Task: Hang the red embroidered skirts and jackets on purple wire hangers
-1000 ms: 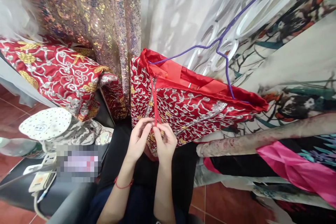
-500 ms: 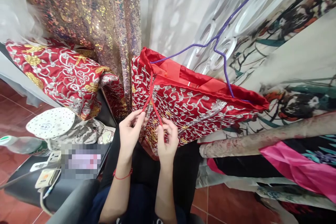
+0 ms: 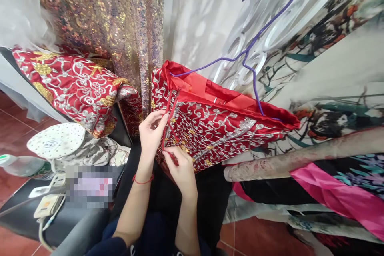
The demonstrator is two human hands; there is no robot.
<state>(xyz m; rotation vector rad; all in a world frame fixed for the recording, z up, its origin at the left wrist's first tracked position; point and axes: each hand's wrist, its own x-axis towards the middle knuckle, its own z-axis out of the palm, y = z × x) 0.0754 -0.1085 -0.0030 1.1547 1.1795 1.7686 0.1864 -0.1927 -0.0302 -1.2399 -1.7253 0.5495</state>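
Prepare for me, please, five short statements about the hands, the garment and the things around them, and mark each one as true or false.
1. The left hand pinches a thin red cord. True.
2. The purple hanger has its ends inside the opening of the red embroidered garment. True.
3. The right hand grips the hanger. False: it is at the red cord, lower in the picture than the left hand.
4. The red bracelet is on the right wrist. False: it is on the left.
5. Sequined fabric hangs left of the hanger in the picture. True.
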